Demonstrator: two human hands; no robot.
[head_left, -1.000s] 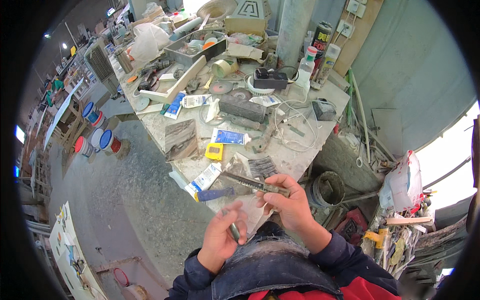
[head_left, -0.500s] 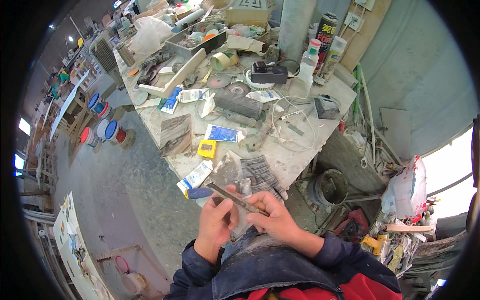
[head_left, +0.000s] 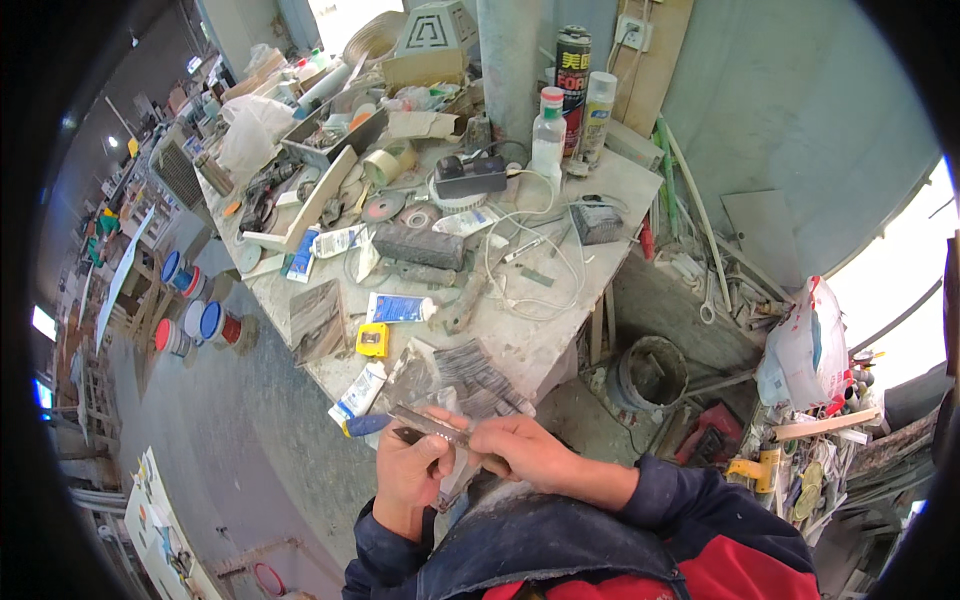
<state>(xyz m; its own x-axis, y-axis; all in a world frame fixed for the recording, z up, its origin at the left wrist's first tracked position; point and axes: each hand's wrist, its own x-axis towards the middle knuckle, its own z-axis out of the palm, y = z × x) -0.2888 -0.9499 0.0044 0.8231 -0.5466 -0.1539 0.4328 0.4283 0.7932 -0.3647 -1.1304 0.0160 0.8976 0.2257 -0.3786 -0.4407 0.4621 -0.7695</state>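
The left hand [head_left: 408, 468] and right hand [head_left: 525, 450] are close together, both clamped on a slim metal tool [head_left: 430, 424] at the counter's near end. Just beyond, a blue handle [head_left: 366, 426], a white tube [head_left: 358, 392] and a grey striped glove [head_left: 480, 378] crowd the space; farther lie a yellow tape measure [head_left: 372, 340] and a dark block [head_left: 418, 246]. The dusty, pale counter [head_left: 535, 350] runs back to a clear bottle [head_left: 547, 142] near a post [head_left: 510, 75]; lidded buckets [head_left: 215, 322] stand leftward on the grey floor [head_left: 230, 400]

Dusty table [head_left: 545, 338]: tape measure [head_left: 372, 341], tubes [head_left: 397, 308], glove [head_left: 478, 376].
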